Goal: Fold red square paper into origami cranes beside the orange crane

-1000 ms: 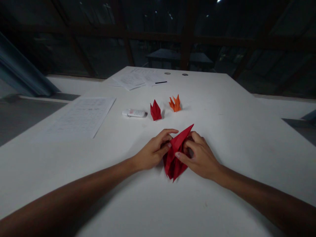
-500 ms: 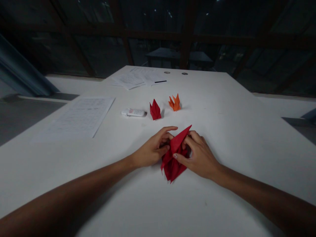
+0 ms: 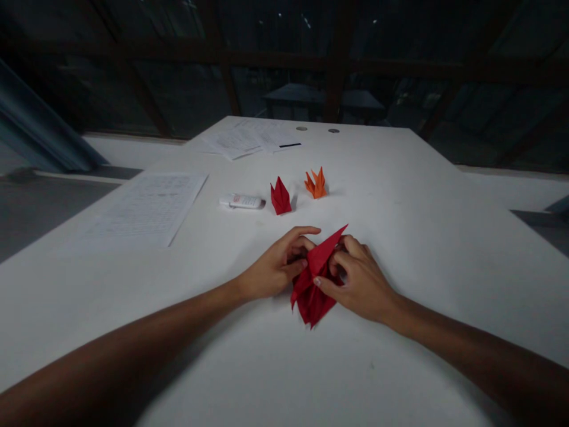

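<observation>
A large red folded paper piece (image 3: 316, 296) stands between my hands on the white table (image 3: 222, 367), one long point rising to the upper right. My left hand (image 3: 278, 267) grips its left side with thumb and fingers, the index finger stretched out above. On the right side, my right hand (image 3: 358, 279) pinches the paper, its thumb on the front near the middle. Beyond the hands stand a small red folded paper piece (image 3: 280, 196) and, to its right, an orange one (image 3: 316, 183).
A white tube (image 3: 242, 202) lies left of the small red piece. A printed sheet (image 3: 146, 207) is at the left, and more papers (image 3: 242, 139) with a black strip (image 3: 290, 145) are at the far edge. Two round discs (image 3: 333, 131) sit near the back.
The raised red point has shifted slightly to the right, and the lower folds have turned a little. Both hands keep their hold nearly in place.
</observation>
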A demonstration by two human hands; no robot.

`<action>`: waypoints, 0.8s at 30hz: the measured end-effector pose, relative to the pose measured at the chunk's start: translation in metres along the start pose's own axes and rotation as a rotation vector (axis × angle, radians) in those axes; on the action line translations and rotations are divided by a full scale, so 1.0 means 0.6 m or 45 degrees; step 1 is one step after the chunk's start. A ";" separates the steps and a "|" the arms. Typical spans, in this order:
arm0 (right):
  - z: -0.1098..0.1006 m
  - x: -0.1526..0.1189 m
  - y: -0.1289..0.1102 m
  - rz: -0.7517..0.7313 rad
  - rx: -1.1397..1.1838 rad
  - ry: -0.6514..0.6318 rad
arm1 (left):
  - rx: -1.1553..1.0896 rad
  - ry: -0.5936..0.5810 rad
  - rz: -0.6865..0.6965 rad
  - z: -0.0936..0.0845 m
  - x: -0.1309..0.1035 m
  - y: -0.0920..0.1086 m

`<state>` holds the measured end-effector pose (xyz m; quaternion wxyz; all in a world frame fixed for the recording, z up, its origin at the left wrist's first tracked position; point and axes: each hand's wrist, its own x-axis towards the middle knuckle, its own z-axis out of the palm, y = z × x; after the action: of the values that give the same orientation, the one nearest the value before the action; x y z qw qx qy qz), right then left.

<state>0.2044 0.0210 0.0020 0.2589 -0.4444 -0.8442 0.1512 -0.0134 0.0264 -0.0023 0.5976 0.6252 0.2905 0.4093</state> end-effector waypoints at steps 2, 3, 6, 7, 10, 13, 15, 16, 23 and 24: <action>-0.001 0.000 -0.001 0.004 0.010 -0.005 | 0.009 -0.010 0.004 -0.001 0.000 -0.001; -0.002 0.001 -0.001 0.008 0.015 -0.004 | 0.012 -0.014 0.005 -0.001 0.000 -0.002; -0.004 0.003 0.001 0.011 0.042 -0.015 | 0.007 -0.023 0.019 -0.001 0.000 -0.002; -0.005 0.003 0.002 0.009 0.056 -0.024 | 0.005 -0.025 0.028 -0.001 0.000 -0.003; -0.005 0.005 0.007 -0.002 0.119 -0.029 | 0.012 -0.031 0.035 -0.002 0.000 -0.004; -0.003 0.007 0.014 -0.004 0.182 0.002 | 0.020 -0.022 0.010 -0.003 -0.001 -0.005; -0.001 0.007 0.016 0.005 0.189 0.016 | 0.022 -0.016 0.003 -0.003 -0.001 -0.004; -0.001 0.008 0.016 0.010 0.181 0.018 | 0.023 -0.016 0.005 -0.003 -0.001 -0.004; -0.001 0.010 0.013 0.034 0.247 0.062 | 0.112 0.054 -0.003 -0.004 0.000 -0.001; -0.001 0.010 0.014 0.036 0.296 0.095 | 0.159 0.089 -0.005 -0.004 0.000 0.000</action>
<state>0.2075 0.0306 0.0004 0.3377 -0.4284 -0.8044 0.2352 -0.0156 0.0276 -0.0023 0.5477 0.6461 0.3375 0.4107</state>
